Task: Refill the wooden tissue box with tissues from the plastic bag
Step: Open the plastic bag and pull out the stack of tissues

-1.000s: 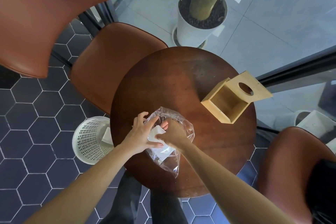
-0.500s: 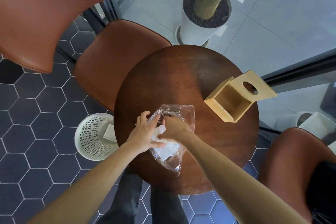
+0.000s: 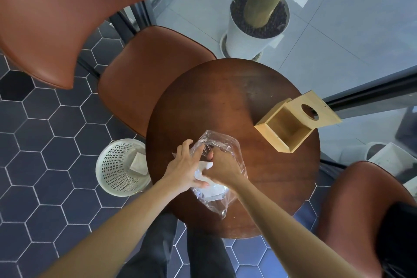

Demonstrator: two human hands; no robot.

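A clear plastic bag (image 3: 228,146) lies on the near left of the round wooden table (image 3: 225,97), with white tissues (image 3: 212,189) inside it. My left hand (image 3: 184,169) grips the bag's left edge at its mouth. My right hand (image 3: 222,170) reaches into the bag and pinches a white tissue corner. The wooden tissue box (image 3: 285,130) lies empty at the table's right edge, its opening facing up. Its lid (image 3: 313,111), with a round hole, leans against the box's far side.
A white perforated waste basket (image 3: 119,167) with paper in it stands on the hexagon-tiled floor left of the table. Brown chairs stand at far left (image 3: 146,70) and near right (image 3: 352,210). A white plant pot (image 3: 255,36) sits beyond the table.
The bag's mouth has been pulled wider. My right hand has pushed a little deeper into it. My left hand keeps its hold on the bag's edge.
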